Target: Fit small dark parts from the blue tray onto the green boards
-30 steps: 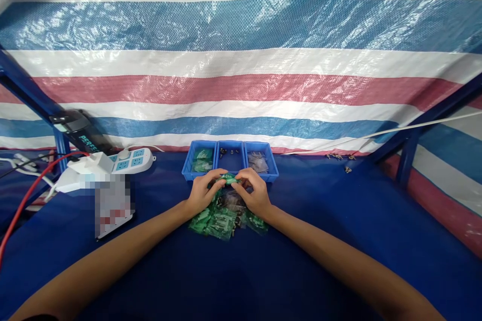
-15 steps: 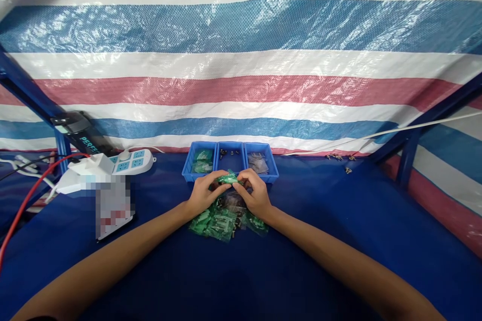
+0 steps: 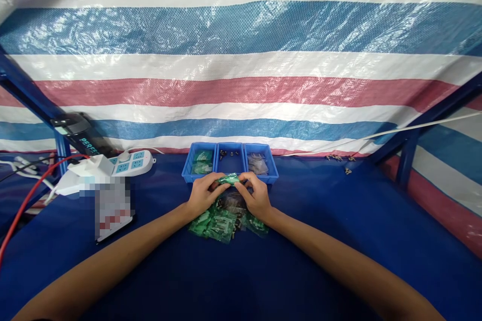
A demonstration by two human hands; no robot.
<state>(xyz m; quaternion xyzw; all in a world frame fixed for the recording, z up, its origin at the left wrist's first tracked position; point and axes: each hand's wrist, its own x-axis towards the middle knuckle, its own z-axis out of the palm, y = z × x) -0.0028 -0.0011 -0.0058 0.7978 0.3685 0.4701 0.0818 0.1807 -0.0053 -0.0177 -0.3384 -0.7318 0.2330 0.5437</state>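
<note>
Between my two hands is a small green plastic bag [image 3: 229, 179], held just in front of the blue bins. My left hand [image 3: 205, 193] pinches its left end with thumb and fingers. At the other end, my right hand [image 3: 256, 194] grips it the same way. Below the hands lies a pile of green bags [image 3: 221, 224] with small parts inside, mixed with clear bags and loose screws. Part of that pile is hidden by my hands.
Three joined blue bins [image 3: 230, 160] hold green bags, a few screws and clear bags. A power strip [image 3: 133, 162], a bottle [image 3: 85, 133] and a blurred phone-like object [image 3: 113, 213] stand left. Several small metal parts [image 3: 339, 158] lie at the back right.
The green bag looks flatter and more stretched out between my fingers. Both hands stay almost in the same place.
</note>
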